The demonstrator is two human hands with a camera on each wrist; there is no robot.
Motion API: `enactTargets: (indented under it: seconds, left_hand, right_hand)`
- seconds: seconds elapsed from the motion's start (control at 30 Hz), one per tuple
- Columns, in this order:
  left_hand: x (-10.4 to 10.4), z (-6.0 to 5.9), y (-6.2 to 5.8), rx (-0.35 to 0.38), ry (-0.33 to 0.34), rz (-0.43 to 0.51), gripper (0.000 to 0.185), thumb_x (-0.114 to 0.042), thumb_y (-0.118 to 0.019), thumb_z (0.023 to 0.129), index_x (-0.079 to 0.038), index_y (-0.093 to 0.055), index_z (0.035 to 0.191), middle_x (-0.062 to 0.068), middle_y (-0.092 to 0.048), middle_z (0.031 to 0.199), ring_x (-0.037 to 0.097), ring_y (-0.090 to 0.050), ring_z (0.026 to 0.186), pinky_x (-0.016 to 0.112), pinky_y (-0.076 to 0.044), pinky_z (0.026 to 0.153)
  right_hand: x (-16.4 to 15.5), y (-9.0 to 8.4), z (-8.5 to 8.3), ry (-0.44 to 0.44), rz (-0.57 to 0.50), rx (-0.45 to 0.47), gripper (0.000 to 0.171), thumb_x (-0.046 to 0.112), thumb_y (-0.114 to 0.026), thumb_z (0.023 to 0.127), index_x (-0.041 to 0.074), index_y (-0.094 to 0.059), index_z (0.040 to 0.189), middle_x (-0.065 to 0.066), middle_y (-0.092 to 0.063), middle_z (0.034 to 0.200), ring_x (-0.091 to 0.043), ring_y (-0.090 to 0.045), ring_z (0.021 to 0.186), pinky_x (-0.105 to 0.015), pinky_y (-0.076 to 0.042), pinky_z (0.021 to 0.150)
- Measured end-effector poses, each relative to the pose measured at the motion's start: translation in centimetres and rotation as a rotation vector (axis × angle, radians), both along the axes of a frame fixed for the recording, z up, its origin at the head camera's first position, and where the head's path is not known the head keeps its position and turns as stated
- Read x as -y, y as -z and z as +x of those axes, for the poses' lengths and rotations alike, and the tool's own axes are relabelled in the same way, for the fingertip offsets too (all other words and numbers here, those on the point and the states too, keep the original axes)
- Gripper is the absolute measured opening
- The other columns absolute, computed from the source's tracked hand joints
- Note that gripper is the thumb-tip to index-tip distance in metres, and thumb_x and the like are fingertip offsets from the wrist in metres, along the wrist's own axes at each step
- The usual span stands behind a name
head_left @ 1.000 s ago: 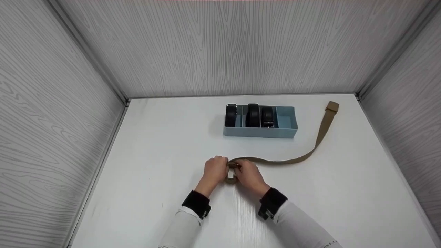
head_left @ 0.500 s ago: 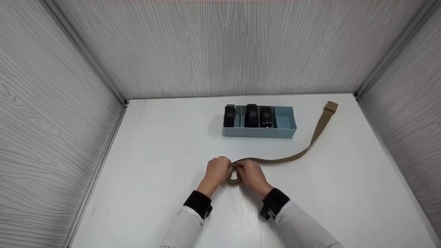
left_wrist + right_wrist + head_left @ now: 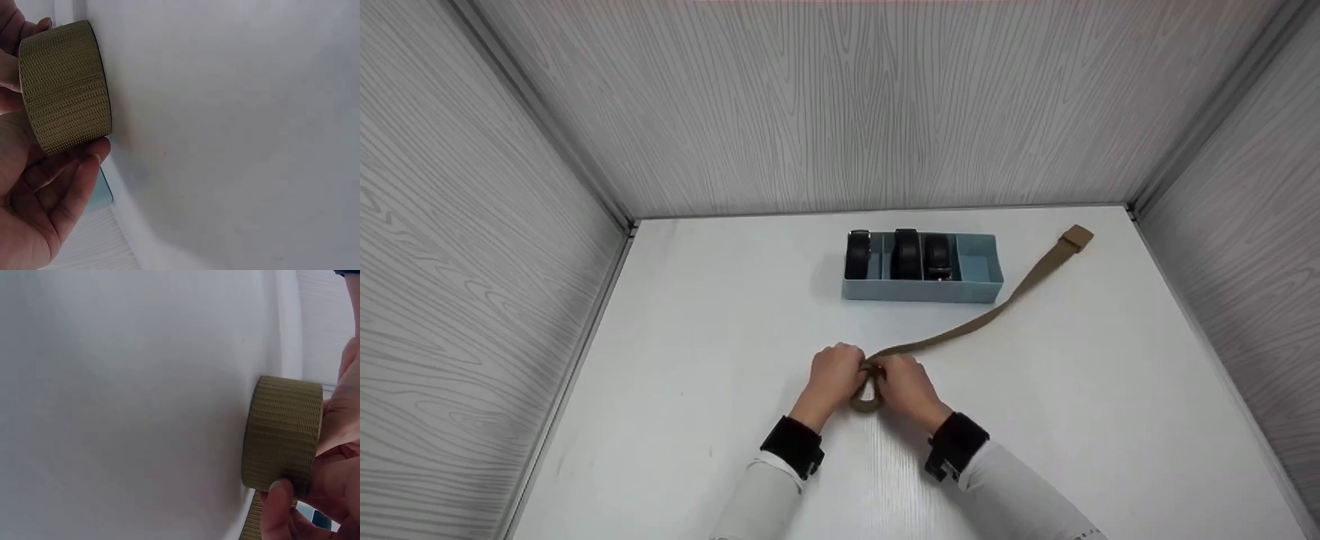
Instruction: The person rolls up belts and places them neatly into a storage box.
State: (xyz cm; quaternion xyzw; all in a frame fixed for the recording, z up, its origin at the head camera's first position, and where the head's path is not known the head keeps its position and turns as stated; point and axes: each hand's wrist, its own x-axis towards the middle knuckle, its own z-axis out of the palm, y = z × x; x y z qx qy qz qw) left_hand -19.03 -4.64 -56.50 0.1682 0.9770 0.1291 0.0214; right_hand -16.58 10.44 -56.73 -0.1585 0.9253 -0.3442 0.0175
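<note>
An olive-brown webbing belt [image 3: 986, 316] lies on the white table, its near end wound into a small coil [image 3: 866, 406] standing on edge. My left hand [image 3: 836, 375] grips the coil's left side; in the left wrist view its fingertips meet the edge of the woven band [image 3: 66, 87]. From the right, my right hand [image 3: 911, 386] holds the same coil, with a fingertip pressed against the webbing [image 3: 284, 430] in the right wrist view. The strap runs from the hands up to the right, ending in a brown buckle [image 3: 1077, 238]. Fingers partly hide the coil's inner turns.
Behind the hands stands a blue divided box [image 3: 922, 291]. Rolled black belts [image 3: 907, 255] fill several of its compartments; the rightmost compartment [image 3: 978, 262] shows its bare floor. Grey wood-grain walls [image 3: 840, 112] enclose the table at the back and sides.
The loose strap has drawn in toward the hands; its curve has straightened and the buckle end has shifted slightly left and nearer. Both hands stay on the coil, whose loop has changed shape.
</note>
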Motion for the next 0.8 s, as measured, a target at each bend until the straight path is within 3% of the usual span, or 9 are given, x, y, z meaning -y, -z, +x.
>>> enactTargets:
  seconds: [0.1,0.17,0.3,0.4,0.47,0.57,0.8]
  left_hand:
    - [0.5,-0.1,-0.2,-0.002,0.009,-0.035,0.016,-0.017,-0.073,0.084,-0.011,-0.070,0.070,0.003,-0.064,0.067,0.022,-0.061,0.061,0.038,-0.050,0.054]
    - [0.8,-0.2,-0.3,0.006,0.019,-0.052,0.015,-0.016,-0.075,0.083,-0.011,-0.070,0.069,0.002,-0.063,0.065,0.021,-0.060,0.059,0.038,-0.049,0.054]
    - [1.6,-0.2,-0.4,0.017,0.056,-0.046,0.015,-0.015,-0.077,0.081,-0.012,-0.072,0.068,-0.001,-0.061,0.061,0.018,-0.055,0.056,0.035,-0.047,0.053]
    - [2.0,-0.1,-0.3,0.024,0.053,-0.031,0.013,-0.013,-0.075,0.082,-0.010,-0.072,0.069,-0.001,-0.060,0.060,0.015,-0.053,0.054,0.034,-0.046,0.051]
    - [2.3,0.0,-0.1,0.041,0.016,-0.010,0.012,-0.011,-0.073,0.082,-0.009,-0.071,0.070,-0.001,-0.059,0.059,0.015,-0.051,0.053,0.033,-0.045,0.050]
    - [2.7,0.2,0.1,0.070,-0.072,0.045,0.013,-0.005,-0.070,0.081,-0.008,-0.069,0.068,-0.001,-0.057,0.057,0.013,-0.049,0.052,0.032,-0.045,0.050]
    - [3.0,0.3,0.1,0.104,-0.266,0.186,0.018,0.002,-0.064,0.077,-0.008,-0.058,0.064,0.001,-0.054,0.058,0.015,-0.043,0.053,0.032,-0.041,0.049]
  right_hand:
    - [-0.3,0.2,-0.1,0.000,-0.041,-0.020,0.021,0.000,-0.060,0.092,0.007,-0.072,0.108,-0.005,-0.069,0.102,-0.018,-0.063,0.090,-0.035,-0.050,0.077]
    - [-0.7,0.3,-0.4,0.005,-0.026,-0.066,0.028,-0.001,-0.063,0.091,0.006,-0.067,0.118,-0.008,-0.063,0.114,-0.020,-0.062,0.083,-0.036,-0.050,0.072]
    - [-2.4,0.5,-1.2,0.014,0.150,-0.170,0.044,-0.002,-0.068,0.088,0.009,-0.061,0.130,-0.011,-0.054,0.128,-0.024,-0.061,0.068,-0.039,-0.050,0.059]
    - [-4.3,0.8,-1.8,0.030,0.255,-0.156,0.032,-0.001,-0.066,0.089,0.011,-0.070,0.118,-0.008,-0.062,0.116,-0.027,-0.065,0.075,-0.041,-0.052,0.061]
    - [-5.7,1.1,-2.3,0.060,0.270,-0.123,0.020,0.001,-0.065,0.090,0.011,-0.075,0.106,-0.006,-0.065,0.100,-0.027,-0.066,0.084,-0.042,-0.054,0.067]
    - [-7.7,1.2,-2.9,0.098,0.233,-0.089,0.010,0.005,-0.068,0.091,0.008,-0.076,0.095,-0.005,-0.065,0.088,-0.026,-0.065,0.084,-0.042,-0.053,0.070]
    - [-11.1,1.2,-3.8,0.118,0.161,-0.041,0.008,0.009,-0.068,0.092,0.003,-0.073,0.094,-0.008,-0.064,0.090,-0.027,-0.063,0.087,-0.042,-0.051,0.078]
